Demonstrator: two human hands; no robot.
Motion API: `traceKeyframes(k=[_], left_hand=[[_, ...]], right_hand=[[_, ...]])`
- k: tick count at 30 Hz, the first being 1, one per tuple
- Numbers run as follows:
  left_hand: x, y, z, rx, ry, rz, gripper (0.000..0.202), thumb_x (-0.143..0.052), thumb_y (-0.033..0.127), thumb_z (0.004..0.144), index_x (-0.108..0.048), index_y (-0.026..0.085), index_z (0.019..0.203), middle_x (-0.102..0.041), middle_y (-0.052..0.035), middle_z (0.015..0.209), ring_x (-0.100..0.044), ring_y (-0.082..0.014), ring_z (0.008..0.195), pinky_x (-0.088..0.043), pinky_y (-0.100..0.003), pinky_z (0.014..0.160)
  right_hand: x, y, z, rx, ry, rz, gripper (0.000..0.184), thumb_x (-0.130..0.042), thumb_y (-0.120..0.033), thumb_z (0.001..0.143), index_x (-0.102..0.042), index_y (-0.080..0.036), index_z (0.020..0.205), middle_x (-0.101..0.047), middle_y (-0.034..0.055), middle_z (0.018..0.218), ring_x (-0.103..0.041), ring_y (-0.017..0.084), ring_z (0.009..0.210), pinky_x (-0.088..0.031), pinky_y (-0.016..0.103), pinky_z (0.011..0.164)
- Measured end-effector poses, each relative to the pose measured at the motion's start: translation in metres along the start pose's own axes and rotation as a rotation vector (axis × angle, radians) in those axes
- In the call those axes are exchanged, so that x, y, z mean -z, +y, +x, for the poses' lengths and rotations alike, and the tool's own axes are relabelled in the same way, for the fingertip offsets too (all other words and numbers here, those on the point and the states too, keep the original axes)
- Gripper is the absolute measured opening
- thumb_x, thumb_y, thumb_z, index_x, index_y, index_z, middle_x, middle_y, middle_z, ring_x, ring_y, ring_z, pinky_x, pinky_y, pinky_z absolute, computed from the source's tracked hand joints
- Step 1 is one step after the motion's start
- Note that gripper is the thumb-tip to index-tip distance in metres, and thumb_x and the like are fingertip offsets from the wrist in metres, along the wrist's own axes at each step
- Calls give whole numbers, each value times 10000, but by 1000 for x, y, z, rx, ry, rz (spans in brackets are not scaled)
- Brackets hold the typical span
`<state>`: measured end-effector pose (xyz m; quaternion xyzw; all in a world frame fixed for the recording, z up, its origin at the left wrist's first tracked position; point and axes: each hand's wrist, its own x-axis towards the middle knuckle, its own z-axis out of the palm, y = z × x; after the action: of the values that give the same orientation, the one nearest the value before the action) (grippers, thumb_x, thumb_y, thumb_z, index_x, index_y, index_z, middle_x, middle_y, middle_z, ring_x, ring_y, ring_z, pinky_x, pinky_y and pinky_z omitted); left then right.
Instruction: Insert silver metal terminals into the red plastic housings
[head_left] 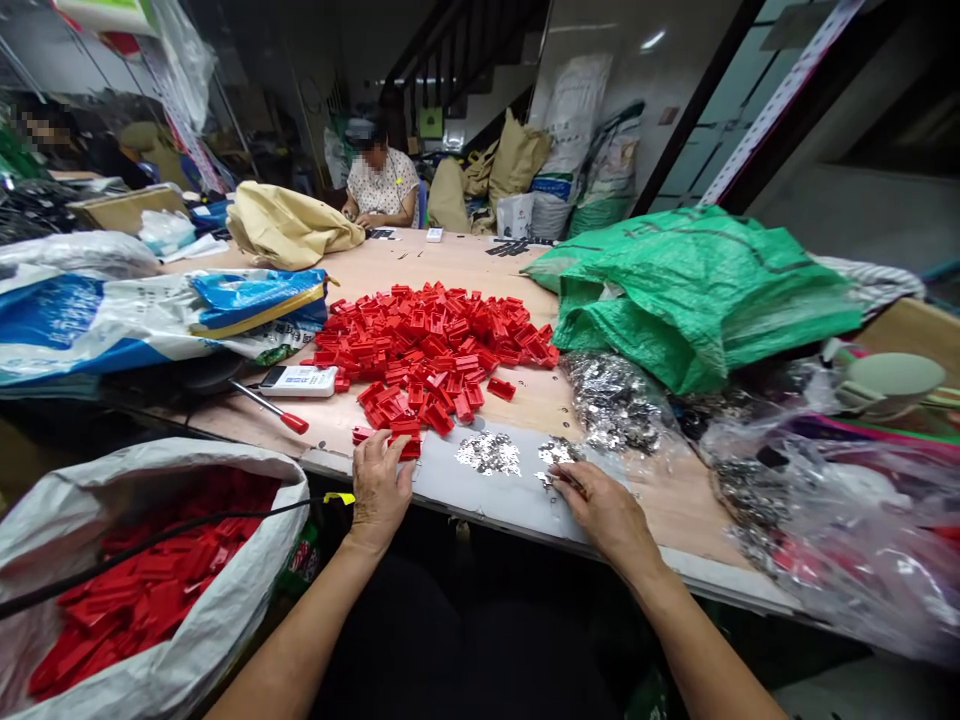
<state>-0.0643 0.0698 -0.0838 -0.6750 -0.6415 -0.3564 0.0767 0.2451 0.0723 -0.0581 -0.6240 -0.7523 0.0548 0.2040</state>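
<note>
A large heap of red plastic parts (pixel 427 350) covers the middle of the wooden table (pixel 660 500). My left hand (pixel 380 490) rests at the table's near edge, its fingertips against the lowest red parts; whether it grips one is hard to tell. My right hand (pixel 607 515) lies on a grey mat (pixel 465 495), fingertips among small silver metal pieces (pixel 559 452). Another small patch of these pieces (pixel 489 453) sits between my hands. A larger silver pile (pixel 615 400) lies just beyond my right hand.
A white woven sack (pixel 187 460) full of red parts stands at my left, with a black cable across it. A green woven sack (pixel 697 300) and a transparent bag of silver pieces (pixel 810 520) lie right. A co-worker (pixel 382 185) sits at the far end.
</note>
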Motion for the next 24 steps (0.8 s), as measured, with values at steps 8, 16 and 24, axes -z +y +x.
traceKeyframes(k=[8, 16, 24], left_hand=[[-4, 1, -2, -44, -13, -7, 221, -552, 190, 831, -637, 179, 1035, -609, -106, 1008, -522, -260, 968, -439, -418, 887], [4, 9, 0, 3, 4, -309, 207, -465, 164, 875, -659, 204, 937, -638, -75, 918, -560, -225, 911, -449, -404, 872], [28, 74, -20, 830, -403, -1437, 192, -679, 248, 735, -601, 171, 893, -655, -30, 874, -598, -129, 732, -452, -227, 608]], right_hand=[[-1, -5, 1, -30, -31, 13, 140, -523, -293, 852, -648, -260, 905, -685, 7, 934, -659, 195, 829, -492, 286, 672], [-3, -6, 3, -71, 7, 163, 176, -504, -305, 855, -657, -268, 936, -706, 21, 975, -658, 206, 827, -495, 312, 725], [1, -10, 8, -111, -104, 137, 178, -510, -241, 834, -626, -271, 965, -698, 1, 1016, -639, 209, 901, -468, 312, 758]])
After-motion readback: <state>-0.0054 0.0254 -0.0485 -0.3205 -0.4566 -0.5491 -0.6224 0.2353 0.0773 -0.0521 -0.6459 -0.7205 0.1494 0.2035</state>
